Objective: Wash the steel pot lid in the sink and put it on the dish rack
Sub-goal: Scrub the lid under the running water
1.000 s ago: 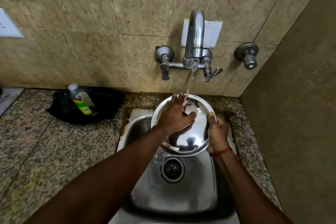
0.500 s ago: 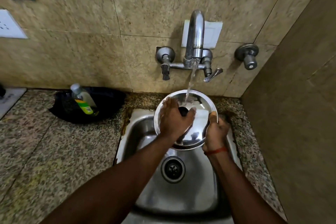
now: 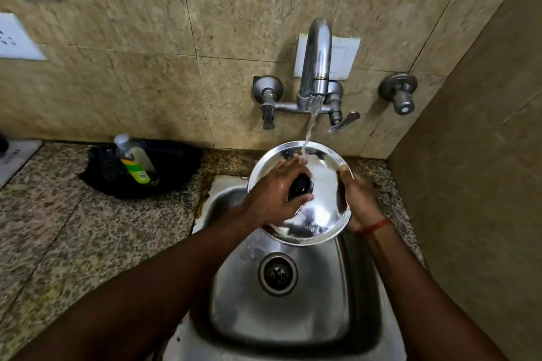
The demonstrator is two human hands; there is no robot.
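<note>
Steel pot lid point(image 3: 322, 214), left hand point(image 3: 275, 193) curled over knob, right hand point(image 3: 359, 199) gripping rim

One head-worn wide view — looking steeply down, close over the sink point(image 3: 293, 316).

Home kitchen, small corner washing spot. Steel sink point(image 3: 293, 316) was set into a speckled granite counter point(image 3: 73, 243), wall-mounted faucet point(image 3: 315, 67) ran water, beige stone-look tiles point(image 3: 146, 82) covered walls. Dish soap bottle point(image 3: 136, 161) stood in a black pan point(image 3: 164, 167) on the counter.
</note>
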